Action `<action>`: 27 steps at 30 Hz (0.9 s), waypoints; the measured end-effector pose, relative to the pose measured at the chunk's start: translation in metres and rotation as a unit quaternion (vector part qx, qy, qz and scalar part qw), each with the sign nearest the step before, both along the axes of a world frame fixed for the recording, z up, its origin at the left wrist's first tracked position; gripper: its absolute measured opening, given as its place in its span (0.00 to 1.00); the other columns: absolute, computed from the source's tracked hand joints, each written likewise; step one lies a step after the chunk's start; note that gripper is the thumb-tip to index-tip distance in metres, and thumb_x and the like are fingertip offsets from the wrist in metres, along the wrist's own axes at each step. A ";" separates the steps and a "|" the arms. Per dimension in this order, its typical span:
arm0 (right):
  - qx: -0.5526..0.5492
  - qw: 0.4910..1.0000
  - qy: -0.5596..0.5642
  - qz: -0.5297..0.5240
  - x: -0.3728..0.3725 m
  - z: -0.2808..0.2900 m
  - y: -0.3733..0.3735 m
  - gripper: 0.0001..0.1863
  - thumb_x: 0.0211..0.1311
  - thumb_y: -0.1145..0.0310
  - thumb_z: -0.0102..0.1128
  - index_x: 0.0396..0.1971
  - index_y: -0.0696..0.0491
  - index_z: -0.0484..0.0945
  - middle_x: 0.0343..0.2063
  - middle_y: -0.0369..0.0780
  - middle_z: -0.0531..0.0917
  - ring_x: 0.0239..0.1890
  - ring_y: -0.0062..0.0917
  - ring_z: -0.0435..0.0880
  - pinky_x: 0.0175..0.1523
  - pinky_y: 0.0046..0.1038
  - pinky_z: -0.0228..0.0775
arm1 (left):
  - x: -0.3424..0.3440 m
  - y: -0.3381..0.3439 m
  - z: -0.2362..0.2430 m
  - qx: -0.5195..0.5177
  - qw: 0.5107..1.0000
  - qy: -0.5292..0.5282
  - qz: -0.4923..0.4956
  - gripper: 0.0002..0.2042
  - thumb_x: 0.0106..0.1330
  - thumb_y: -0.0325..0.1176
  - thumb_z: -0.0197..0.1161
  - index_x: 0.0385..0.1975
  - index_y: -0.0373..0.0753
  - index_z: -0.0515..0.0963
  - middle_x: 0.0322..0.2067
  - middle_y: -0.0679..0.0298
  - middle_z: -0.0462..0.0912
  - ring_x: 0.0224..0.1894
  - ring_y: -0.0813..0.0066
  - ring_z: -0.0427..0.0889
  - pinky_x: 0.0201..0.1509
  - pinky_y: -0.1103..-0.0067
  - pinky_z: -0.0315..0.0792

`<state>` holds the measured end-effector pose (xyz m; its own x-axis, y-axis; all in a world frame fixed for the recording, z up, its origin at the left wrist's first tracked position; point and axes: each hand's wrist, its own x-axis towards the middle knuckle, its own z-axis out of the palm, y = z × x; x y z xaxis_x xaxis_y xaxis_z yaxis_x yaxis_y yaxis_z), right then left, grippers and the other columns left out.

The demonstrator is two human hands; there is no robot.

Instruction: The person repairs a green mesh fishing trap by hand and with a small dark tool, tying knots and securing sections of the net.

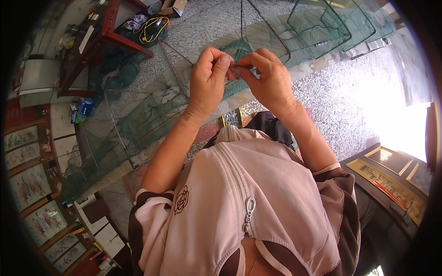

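My left hand [208, 83] and my right hand [269, 78] meet in front of me, thumbs and fingertips pinched close together. Whatever lies between the fingertips is too small to make out. Just behind and below the fingers spreads a long green mesh net [322, 32] with dark rod-like frames, like a folding fish trap. It runs from the lower left to the upper right, over the floor. A bunched darker green patch of mesh [239, 48] shows behind the fingertips.
A dark red wooden stand [110, 37] is at the upper left, near a coiled yellow cord [154, 30] and a cardboard box [174, 7]. A blue package [85, 109] lies left of the net. Bright light falls on the speckled floor [331, 101]; a carved door panel [389, 184] stands right.
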<state>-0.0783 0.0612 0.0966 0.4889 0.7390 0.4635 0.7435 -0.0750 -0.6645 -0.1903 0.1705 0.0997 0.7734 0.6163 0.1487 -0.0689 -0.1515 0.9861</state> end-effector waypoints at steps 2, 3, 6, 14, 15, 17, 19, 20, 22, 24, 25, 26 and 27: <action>-0.004 0.998 0.054 0.013 -0.001 0.003 0.000 0.05 0.47 0.68 0.66 0.26 0.48 0.80 0.26 0.35 0.77 0.32 0.33 0.76 0.36 0.32 0.70 | -0.003 0.002 0.000 -0.070 0.997 -0.023 -0.017 0.06 0.71 0.30 0.50 0.33 0.36 0.71 0.27 0.67 0.76 0.25 0.86 0.70 0.27 0.88 0.63; -0.005 0.999 0.051 0.014 -0.001 0.005 0.000 0.05 0.47 0.68 0.66 0.26 0.48 0.80 0.26 0.35 0.77 0.32 0.33 0.76 0.36 0.32 0.70 | -0.002 0.005 -0.001 -0.161 0.987 -0.023 -0.014 0.07 0.71 0.32 0.51 0.32 0.38 0.71 0.26 0.68 0.76 0.24 0.87 0.70 0.26 0.88 0.63; 0.066 0.997 -0.005 0.047 -0.003 0.016 -0.001 0.07 0.47 0.71 0.65 0.28 0.49 0.78 0.26 0.36 0.78 0.32 0.33 0.77 0.36 0.32 0.71 | -0.003 0.008 0.000 -0.207 0.978 0.019 -0.034 0.06 0.69 0.34 0.53 0.32 0.39 0.72 0.26 0.70 0.75 0.25 0.88 0.71 0.25 0.88 0.64; 0.235 0.941 -0.112 0.216 -0.017 0.078 -0.017 0.11 0.44 0.76 0.64 0.31 0.52 0.76 0.26 0.36 0.79 0.31 0.31 0.78 0.38 0.30 0.71 | -0.003 -0.007 0.013 0.142 0.978 0.055 -0.144 0.06 0.61 0.27 0.57 0.36 0.35 0.75 0.37 0.61 0.77 0.37 0.74 0.74 0.42 0.79 0.70; 0.226 0.946 -0.156 0.172 -0.011 0.079 -0.022 0.12 0.41 0.74 0.63 0.30 0.50 0.76 0.25 0.34 0.77 0.31 0.30 0.77 0.37 0.29 0.70 | -0.004 -0.009 0.013 0.141 0.978 0.054 -0.143 0.06 0.61 0.27 0.57 0.36 0.35 0.75 0.37 0.61 0.77 0.37 0.74 0.74 0.42 0.79 0.70; 0.160 0.974 -0.129 0.092 0.001 0.071 -0.025 0.12 0.43 0.75 0.64 0.31 0.51 0.77 0.26 0.36 0.75 0.31 0.30 0.76 0.35 0.29 0.70 | -0.008 -0.014 0.018 0.159 0.973 0.052 -0.156 0.05 0.60 0.27 0.60 0.35 0.37 0.77 0.32 0.65 0.78 0.35 0.73 0.73 0.41 0.78 0.68; 0.074 0.997 0.004 0.028 0.010 0.055 -0.025 0.08 0.50 0.75 0.65 0.32 0.53 0.79 0.29 0.37 0.73 0.29 0.27 0.75 0.32 0.26 0.68 | -0.010 -0.018 0.025 0.160 0.973 0.070 -0.150 0.04 0.60 0.28 0.62 0.33 0.41 0.79 0.28 0.70 0.80 0.34 0.73 0.71 0.42 0.78 0.67; 0.074 0.997 0.004 0.031 0.013 0.045 -0.023 0.08 0.50 0.75 0.65 0.32 0.53 0.79 0.29 0.37 0.73 0.29 0.27 0.75 0.32 0.26 0.68 | -0.010 -0.016 0.026 0.159 0.974 0.070 -0.147 0.04 0.60 0.28 0.62 0.33 0.41 0.79 0.28 0.70 0.80 0.34 0.73 0.71 0.42 0.78 0.67; -0.024 0.978 0.200 0.047 0.017 0.025 -0.021 0.05 0.56 0.72 0.64 0.31 0.56 0.80 0.30 0.37 0.73 0.29 0.21 0.73 0.31 0.25 0.67 | -0.010 -0.012 0.029 0.204 0.968 0.052 -0.139 0.05 0.63 0.27 0.60 0.37 0.37 0.79 0.33 0.67 0.82 0.35 0.81 0.71 0.42 0.81 0.67; -0.038 0.973 0.212 0.080 0.016 0.014 -0.021 0.09 0.61 0.66 0.62 0.31 0.57 0.80 0.30 0.35 0.72 0.27 0.17 0.71 0.32 0.23 0.65 | -0.010 -0.012 0.025 0.189 0.973 0.051 -0.120 0.04 0.63 0.26 0.59 0.35 0.37 0.78 0.31 0.68 0.82 0.34 0.80 0.72 0.43 0.81 0.67; -0.011 0.960 0.261 0.103 0.014 0.008 -0.020 0.12 0.62 0.63 0.61 0.31 0.58 0.80 0.30 0.35 0.72 0.26 0.17 0.71 0.33 0.22 0.65 | -0.011 -0.012 0.024 0.209 0.971 0.053 -0.104 0.03 0.64 0.26 0.58 0.35 0.36 0.78 0.31 0.68 0.81 0.34 0.80 0.72 0.43 0.82 0.67; 0.015 0.942 0.310 0.126 0.012 0.005 -0.018 0.14 0.64 0.61 0.59 0.32 0.59 0.80 0.29 0.35 0.72 0.25 0.17 0.71 0.33 0.21 0.65 | -0.012 -0.012 0.024 0.229 0.968 0.054 -0.087 0.03 0.65 0.26 0.58 0.34 0.36 0.77 0.30 0.68 0.81 0.35 0.80 0.73 0.43 0.82 0.68; -0.013 0.924 0.357 0.136 0.008 0.013 -0.018 0.17 0.66 0.58 0.56 0.29 0.59 0.79 0.25 0.33 0.73 0.24 0.15 0.70 0.33 0.19 0.63 | -0.012 -0.011 0.021 0.194 0.977 0.044 -0.077 0.03 0.65 0.26 0.57 0.33 0.35 0.76 0.33 0.66 0.80 0.36 0.79 0.74 0.43 0.81 0.69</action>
<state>-0.0698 0.0428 0.1098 0.4575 0.8860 0.0759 0.1106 0.0280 -0.9935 -0.2026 0.1598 0.1203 0.8731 0.4018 0.2763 -0.0380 -0.5088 0.8601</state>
